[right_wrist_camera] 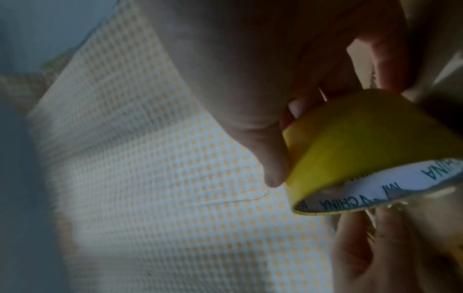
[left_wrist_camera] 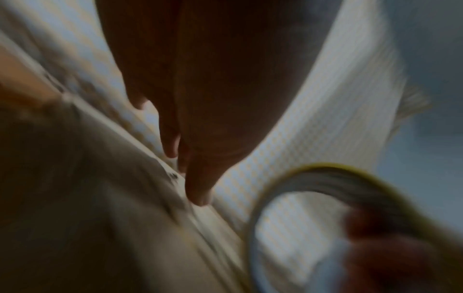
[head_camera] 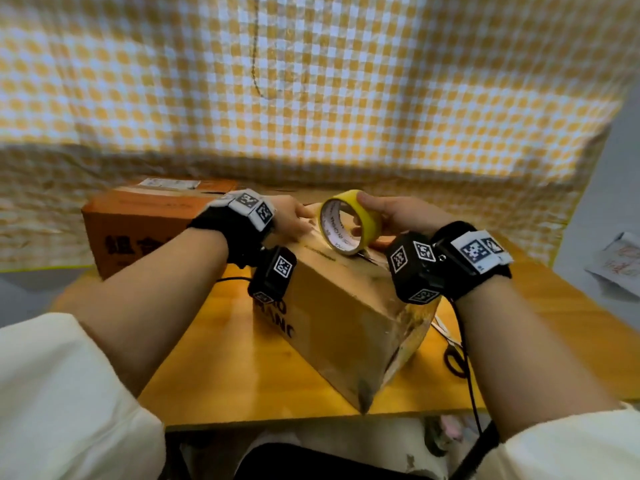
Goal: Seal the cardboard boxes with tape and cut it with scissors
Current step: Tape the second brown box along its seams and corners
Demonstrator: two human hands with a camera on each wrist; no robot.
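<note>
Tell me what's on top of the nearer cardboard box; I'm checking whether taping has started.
On the nearer box the right hand grips the yellow tape roll; the left hand rests on the top. The hands and roll cover the seam, so stuck tape cannot be confirmed.

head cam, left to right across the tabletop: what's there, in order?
orange box → left hand → yellow tape roll, gripped by the right hand over the brown box → scissors at the table's right edge.
</note>
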